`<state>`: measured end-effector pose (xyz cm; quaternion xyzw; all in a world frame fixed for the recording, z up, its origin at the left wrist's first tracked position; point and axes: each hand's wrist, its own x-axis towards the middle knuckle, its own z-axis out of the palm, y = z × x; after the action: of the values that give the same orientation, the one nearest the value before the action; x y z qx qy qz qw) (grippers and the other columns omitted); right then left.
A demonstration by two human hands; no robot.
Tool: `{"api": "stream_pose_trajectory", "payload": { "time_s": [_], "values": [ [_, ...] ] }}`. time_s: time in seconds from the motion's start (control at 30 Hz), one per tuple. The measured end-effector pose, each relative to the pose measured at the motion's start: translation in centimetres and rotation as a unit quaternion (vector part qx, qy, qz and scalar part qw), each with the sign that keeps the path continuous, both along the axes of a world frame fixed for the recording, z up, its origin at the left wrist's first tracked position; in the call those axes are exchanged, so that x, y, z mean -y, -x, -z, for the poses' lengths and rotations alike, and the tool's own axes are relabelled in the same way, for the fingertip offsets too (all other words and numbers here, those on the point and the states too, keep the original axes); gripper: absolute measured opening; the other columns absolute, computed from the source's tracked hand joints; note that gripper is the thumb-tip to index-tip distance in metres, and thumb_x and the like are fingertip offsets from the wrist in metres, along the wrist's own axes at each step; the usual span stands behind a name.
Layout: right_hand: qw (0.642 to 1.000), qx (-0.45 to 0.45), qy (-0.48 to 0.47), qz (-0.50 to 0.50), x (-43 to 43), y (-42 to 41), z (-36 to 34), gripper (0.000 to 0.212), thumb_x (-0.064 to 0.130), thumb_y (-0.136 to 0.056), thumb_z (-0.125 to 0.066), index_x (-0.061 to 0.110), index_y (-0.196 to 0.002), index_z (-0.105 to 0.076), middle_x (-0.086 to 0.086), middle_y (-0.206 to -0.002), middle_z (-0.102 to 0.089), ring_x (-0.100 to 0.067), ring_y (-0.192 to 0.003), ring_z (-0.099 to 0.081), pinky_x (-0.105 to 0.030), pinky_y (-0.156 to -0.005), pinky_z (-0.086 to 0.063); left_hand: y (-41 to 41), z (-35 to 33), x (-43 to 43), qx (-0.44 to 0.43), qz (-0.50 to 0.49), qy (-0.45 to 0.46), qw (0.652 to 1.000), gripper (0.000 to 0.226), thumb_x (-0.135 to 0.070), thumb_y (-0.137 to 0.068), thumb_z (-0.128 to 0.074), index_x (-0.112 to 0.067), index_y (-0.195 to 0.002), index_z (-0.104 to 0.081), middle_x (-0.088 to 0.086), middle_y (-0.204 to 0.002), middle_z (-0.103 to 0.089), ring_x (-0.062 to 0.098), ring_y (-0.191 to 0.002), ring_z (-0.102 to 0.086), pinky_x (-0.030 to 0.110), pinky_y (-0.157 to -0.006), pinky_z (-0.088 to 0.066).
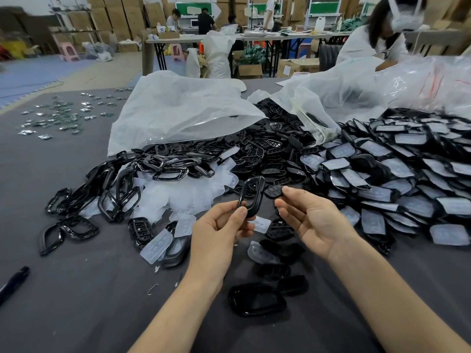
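Left hand: the left hand [221, 225] pinches the black frame [251, 197] at its lower end between thumb and fingers, so the open loop stands up and stays free for fitting.
Black frame: held in the air above the middle of the desk [76, 289], tilted slightly toward the other hand.
Right hand: the right hand [305, 217] is palm-up with curled fingers, its tips at a black button piece [273, 192]; I cannot tell whether it pinches that piece or the piece lies on the heap behind.
Step, as I judge it: bringing 2 parts together to seat 1 inside the other.
Frame heap: loose frames [114, 189] lie toward the left edge, within the left hand's reach.
Clear pads: clear pads [188, 192] are piled beside them, mid-desk.
Done stack: padded units [407, 174] overlap in rows toward the right edge, likely kept apart as finished.
Bags: plastic bags [178, 108] are spilled open at the far side as supply.
Shell: 1 black shell [256, 300] sits near the front edge.
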<state>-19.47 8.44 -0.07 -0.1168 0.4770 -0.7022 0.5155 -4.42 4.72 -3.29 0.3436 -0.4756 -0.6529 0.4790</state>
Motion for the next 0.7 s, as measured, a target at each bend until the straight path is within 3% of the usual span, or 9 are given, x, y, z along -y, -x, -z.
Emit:
{"api": "stream_pose_trajectory", "payload": {
  "time_s": [0.7],
  "values": [
    [1.000, 0.002, 0.008, 0.011, 0.07, -0.17, 0.28, 0.007, -0.005, -0.087, -0.059, 0.001, -0.083, -0.060, -0.010, -0.060, -0.068, -0.018, -0.057, -0.070, -0.020, -0.048, -0.054, 0.05, -0.08, -0.09, 0.005, 0.000, 0.002, 1.000, 0.009, -0.005, -0.090, -0.060, -0.007, -0.094, -0.069, 0.010, -0.079, -0.075, 0.009, -0.062, -0.065, 0.018, -0.058, -0.052]
  ]
}}
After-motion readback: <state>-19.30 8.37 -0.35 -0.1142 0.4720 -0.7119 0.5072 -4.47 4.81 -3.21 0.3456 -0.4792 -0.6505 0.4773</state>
